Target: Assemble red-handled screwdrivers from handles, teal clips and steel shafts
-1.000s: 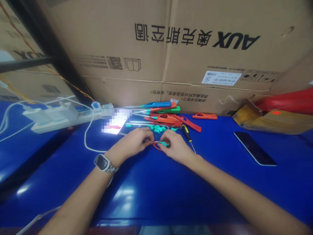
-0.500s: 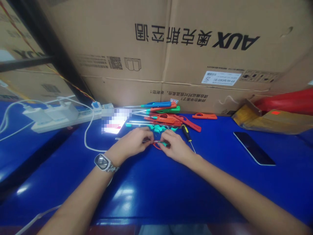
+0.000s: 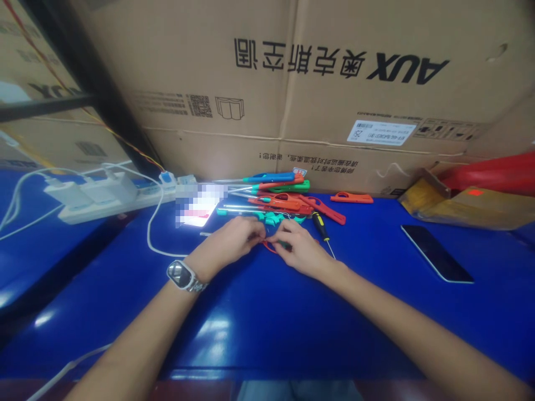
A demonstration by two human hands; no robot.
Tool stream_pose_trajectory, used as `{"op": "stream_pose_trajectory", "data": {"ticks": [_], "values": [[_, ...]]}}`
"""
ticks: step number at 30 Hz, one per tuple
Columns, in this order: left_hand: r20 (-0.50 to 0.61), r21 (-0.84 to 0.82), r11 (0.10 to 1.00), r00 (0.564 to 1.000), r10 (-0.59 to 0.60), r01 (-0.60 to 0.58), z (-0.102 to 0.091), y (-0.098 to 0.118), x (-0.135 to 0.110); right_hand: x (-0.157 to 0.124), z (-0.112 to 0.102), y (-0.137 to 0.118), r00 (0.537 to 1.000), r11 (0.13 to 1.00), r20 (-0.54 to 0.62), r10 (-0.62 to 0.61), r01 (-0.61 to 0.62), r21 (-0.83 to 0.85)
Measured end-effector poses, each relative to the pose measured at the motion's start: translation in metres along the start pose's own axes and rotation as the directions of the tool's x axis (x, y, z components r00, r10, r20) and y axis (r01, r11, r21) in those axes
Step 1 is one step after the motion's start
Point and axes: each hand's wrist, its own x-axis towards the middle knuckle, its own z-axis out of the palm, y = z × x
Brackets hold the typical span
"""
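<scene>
My left hand point(image 3: 242, 238), with its wrist wearing a watch, is closed over a long-nosed lighter; a bit of its metal tube sticks out to the left of the fingers. Pinched fingers of my right hand point(image 3: 296, 248) meet the left fingertips at the same lighter, and a green part shows under them. Between and just below both hands curves the lighter's red handle loop point(image 3: 271, 248). Most of this lighter is hidden by my fingers. Directly beyond lie small green plastic parts point(image 3: 273, 218) and a pile of lighters with orange point(image 3: 288, 203), blue point(image 3: 271, 177) and green handles.
A black-and-yellow screwdriver point(image 3: 320, 227) lies beside my right hand. To the right rest a phone point(image 3: 437, 253) and an open carton point(image 3: 476, 209). At left is a power strip point(image 3: 104, 200) with white cables. A lit screen point(image 3: 203, 206) and large cardboard box point(image 3: 317, 111) stand behind.
The view has shifted slightly, moving everything a little to the right. Both hands stay together at the lighter, with the fingertips slightly rearranged and less of its green part showing.
</scene>
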Motion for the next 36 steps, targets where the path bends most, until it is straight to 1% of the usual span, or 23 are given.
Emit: {"op": "stream_pose_trajectory", "data": {"ticks": [4,8,11,13,16,18,24,27,31,36], "values": [[0.004,0.008,1.0,1.0,-0.015,0.015,0.0,0.002,0.0,0.001,-0.002,-0.003,1.0,1.0,0.009,0.002,-0.002,-0.009],[-0.006,0.01,0.998,0.998,-0.057,0.057,0.001,0.004,0.002,0.003,-0.002,-0.004,0.996,0.992,-0.017,0.09,-0.089,0.085],[0.006,0.023,0.996,0.997,-0.081,0.08,0.0,0.007,0.003,0.002,-0.001,-0.002,0.993,0.988,-0.034,0.111,-0.106,0.115],[0.006,0.047,0.997,0.998,-0.057,0.056,-0.002,0.009,0.002,0.002,0.001,-0.002,0.991,0.983,-0.038,0.129,-0.123,0.134],[0.024,0.102,0.994,0.999,0.033,-0.036,-0.004,0.013,0.0,0.001,0.002,-0.002,0.985,0.973,-0.041,0.169,-0.16,0.164],[0.037,0.121,0.99,0.997,0.066,-0.07,-0.005,0.015,-0.001,0.001,0.002,-0.002,0.985,0.974,-0.041,0.165,-0.156,0.166],[0.004,0.133,0.987,0.996,0.09,-0.09,-0.003,0.016,-0.002,0.002,-0.001,-0.004,0.989,0.98,-0.037,0.146,-0.14,0.139],[0.01,0.144,0.985,0.995,0.098,-0.098,-0.002,0.016,-0.002,0.003,-0.003,-0.006,0.987,0.979,-0.029,0.157,-0.152,0.136],[0.006,0.109,0.987,0.993,0.117,-0.117,-0.003,0.017,-0.001,0.003,-0.003,-0.008,0.984,0.977,-0.019,0.175,-0.171,0.127],[0.003,0.089,0.988,0.992,0.124,-0.124,-0.001,0.014,-0.001,0.003,-0.002,-0.006,0.985,0.977,-0.024,0.17,-0.165,0.138]]}}
